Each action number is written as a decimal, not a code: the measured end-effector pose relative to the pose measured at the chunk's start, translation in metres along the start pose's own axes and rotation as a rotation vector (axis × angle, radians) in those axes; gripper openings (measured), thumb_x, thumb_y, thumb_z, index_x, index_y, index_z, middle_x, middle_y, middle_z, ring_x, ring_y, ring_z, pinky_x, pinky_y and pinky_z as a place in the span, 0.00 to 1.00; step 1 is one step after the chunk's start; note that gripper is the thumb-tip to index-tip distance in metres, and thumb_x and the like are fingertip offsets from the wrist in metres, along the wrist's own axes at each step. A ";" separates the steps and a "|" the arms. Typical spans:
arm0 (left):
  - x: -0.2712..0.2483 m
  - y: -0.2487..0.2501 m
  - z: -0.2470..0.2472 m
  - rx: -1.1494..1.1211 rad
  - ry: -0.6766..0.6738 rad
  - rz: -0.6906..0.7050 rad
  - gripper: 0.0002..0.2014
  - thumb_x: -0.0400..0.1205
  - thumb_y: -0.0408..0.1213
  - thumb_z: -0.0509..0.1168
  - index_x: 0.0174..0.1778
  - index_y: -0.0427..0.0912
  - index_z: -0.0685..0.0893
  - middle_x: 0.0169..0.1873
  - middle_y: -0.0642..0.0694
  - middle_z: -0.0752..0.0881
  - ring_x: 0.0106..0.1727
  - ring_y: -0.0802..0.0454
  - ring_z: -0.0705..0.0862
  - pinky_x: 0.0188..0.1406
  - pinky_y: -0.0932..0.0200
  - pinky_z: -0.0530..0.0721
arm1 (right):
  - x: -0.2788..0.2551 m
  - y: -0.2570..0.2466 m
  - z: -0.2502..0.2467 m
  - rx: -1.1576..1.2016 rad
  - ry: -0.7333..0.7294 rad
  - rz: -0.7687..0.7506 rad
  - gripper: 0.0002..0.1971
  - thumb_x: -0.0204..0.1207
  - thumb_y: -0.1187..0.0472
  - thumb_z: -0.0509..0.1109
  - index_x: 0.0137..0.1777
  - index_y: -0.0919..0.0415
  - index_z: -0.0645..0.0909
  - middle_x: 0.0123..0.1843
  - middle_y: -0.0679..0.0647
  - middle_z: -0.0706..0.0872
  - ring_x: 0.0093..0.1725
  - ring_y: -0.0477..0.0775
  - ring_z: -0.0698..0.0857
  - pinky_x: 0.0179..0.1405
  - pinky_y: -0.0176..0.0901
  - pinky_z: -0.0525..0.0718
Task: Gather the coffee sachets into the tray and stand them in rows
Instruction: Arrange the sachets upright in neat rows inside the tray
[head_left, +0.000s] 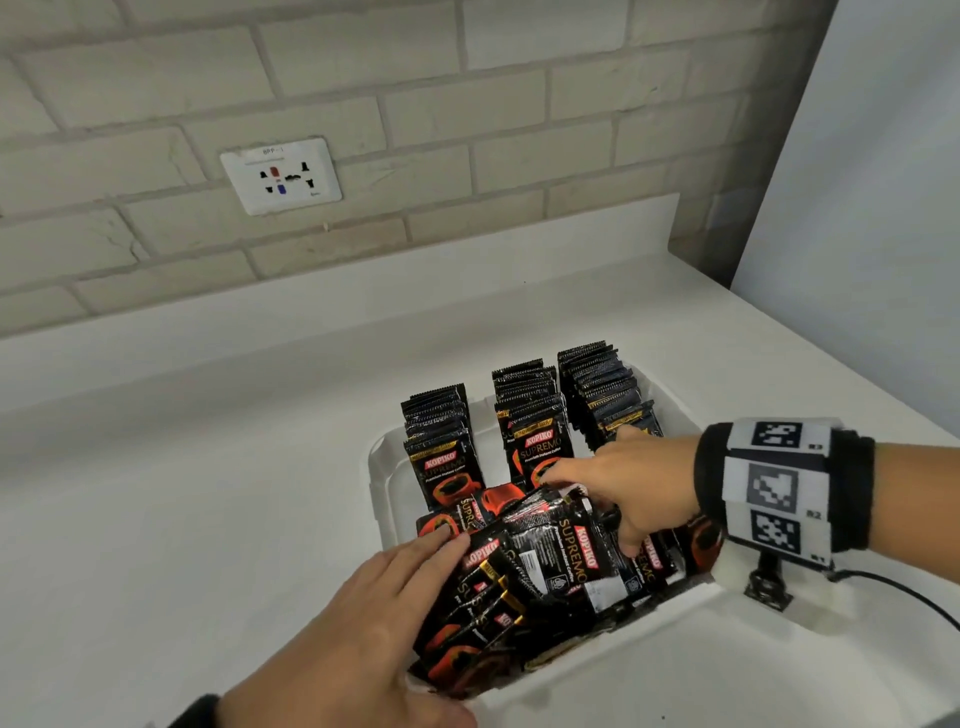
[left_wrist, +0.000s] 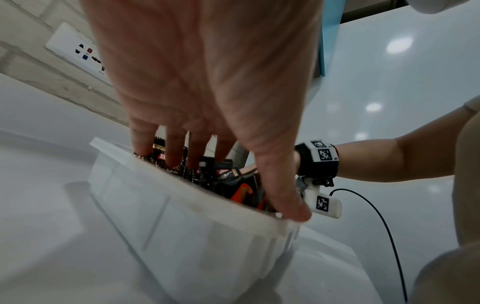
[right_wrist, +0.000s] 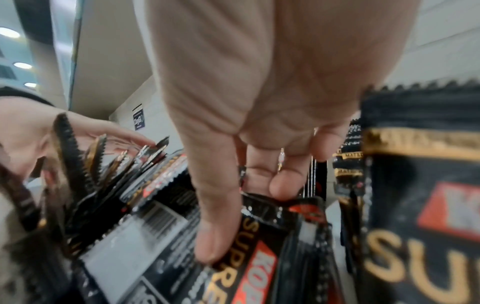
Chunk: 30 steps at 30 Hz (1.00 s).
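Observation:
A white tray (head_left: 378, 467) sits on the counter. In its far half, black Kopiko Supremo sachets stand upright in three rows (head_left: 524, 400). The near half holds a loose pile of sachets (head_left: 519, 582). My left hand (head_left: 410, 587) rests on the pile's left side with straight fingers. In the left wrist view its thumb (left_wrist: 293, 211) touches the tray's near rim (left_wrist: 233, 218). My right hand (head_left: 608, 506) reaches in from the right and grips a bunch of loose sachets (right_wrist: 249, 267), thumb (right_wrist: 207, 242) on the front and fingers (right_wrist: 283, 185) curled over the top.
The white counter (head_left: 208, 519) stretches left and behind the tray. A brick wall with a socket plate (head_left: 280, 176) rises at the back. A pale panel (head_left: 857, 208) stands at the right. A black cable (head_left: 909, 597) trails from my right wrist camera.

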<state>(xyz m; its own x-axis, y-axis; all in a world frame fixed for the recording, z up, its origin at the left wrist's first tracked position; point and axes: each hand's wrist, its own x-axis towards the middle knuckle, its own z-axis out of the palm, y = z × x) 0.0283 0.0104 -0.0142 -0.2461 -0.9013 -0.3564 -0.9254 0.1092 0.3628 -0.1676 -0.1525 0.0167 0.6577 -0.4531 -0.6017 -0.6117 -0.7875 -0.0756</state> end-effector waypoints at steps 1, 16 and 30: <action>0.000 0.005 -0.005 -0.021 0.028 0.010 0.51 0.48 0.85 0.45 0.56 0.81 0.16 0.61 0.83 0.25 0.66 0.86 0.31 0.62 0.85 0.32 | 0.000 0.000 -0.001 0.021 0.014 -0.010 0.44 0.71 0.58 0.74 0.80 0.47 0.50 0.63 0.53 0.81 0.63 0.52 0.71 0.53 0.41 0.58; 0.064 0.040 -0.017 -0.529 0.173 0.070 0.36 0.75 0.52 0.69 0.71 0.69 0.53 0.67 0.66 0.71 0.67 0.72 0.71 0.73 0.64 0.69 | 0.006 -0.002 -0.017 0.106 0.169 -0.112 0.40 0.64 0.53 0.79 0.75 0.44 0.64 0.42 0.39 0.83 0.46 0.38 0.78 0.66 0.49 0.61; 0.078 0.033 -0.014 -0.584 0.133 -0.038 0.50 0.62 0.50 0.72 0.78 0.63 0.52 0.58 0.54 0.81 0.52 0.57 0.85 0.58 0.53 0.83 | 0.005 0.011 -0.001 0.698 0.151 -0.170 0.31 0.65 0.64 0.79 0.69 0.51 0.74 0.35 0.43 0.86 0.29 0.35 0.83 0.44 0.34 0.85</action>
<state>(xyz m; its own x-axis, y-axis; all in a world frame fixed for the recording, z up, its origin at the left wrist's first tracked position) -0.0169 -0.0623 -0.0178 -0.1425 -0.9490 -0.2813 -0.6123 -0.1388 0.7784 -0.1704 -0.1640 0.0139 0.7912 -0.4405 -0.4243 -0.6002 -0.4258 -0.6771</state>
